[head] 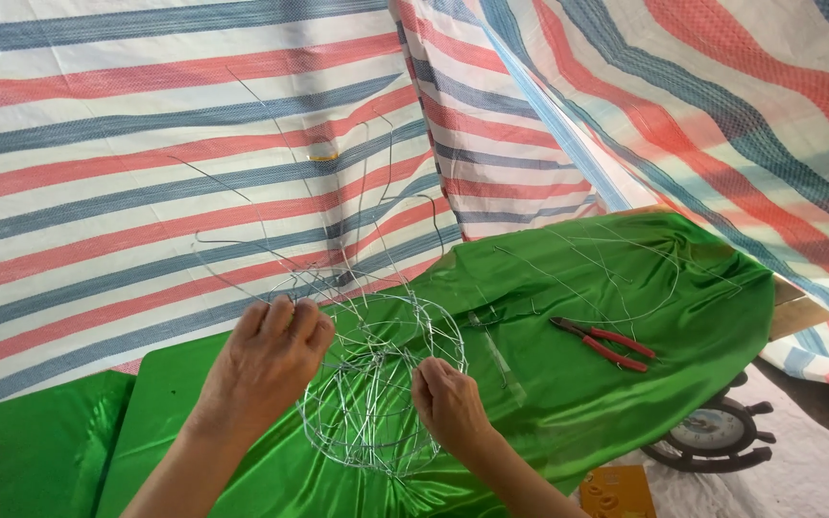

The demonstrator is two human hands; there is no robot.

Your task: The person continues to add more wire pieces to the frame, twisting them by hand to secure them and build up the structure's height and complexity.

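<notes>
Left hand (271, 353) lies curled over the upper left rim of a wire frame (381, 384), fingers bent and pressed close together, gripping the rim where several strands meet. Right hand (448, 405) sits at the frame's lower right side, its fingers drawn in to pinch a thin strand of the mesh between thumb and fingertips; the hand is nearly closed, not spread.

That wire frame is a rounded, basket-like cage of silvery wire, resting on the green satin cloth (626, 317) between the two hands, near the front edge of the covered table. Its round body shows no clear long axis, but a bundle of loose wire ends (338, 221) rises from its upper left edge and fans upward and away from the person, toward the striped tarpaulin (98, 144). These free strands are long, bent and uneven, some leaning left, some nearly upright.

Further right on the cloth, well apart from both hands, lie red-handled pliers (604, 343), their long axis running from upper left to lower right, jaws toward the frame. More loose wire (616, 264) lies in loops on the cloth behind the pliers. Below the table's right edge a round clock with a dark wheel-shaped rim (712, 434) lies on the ground, just beside an orange box (616, 491).
</notes>
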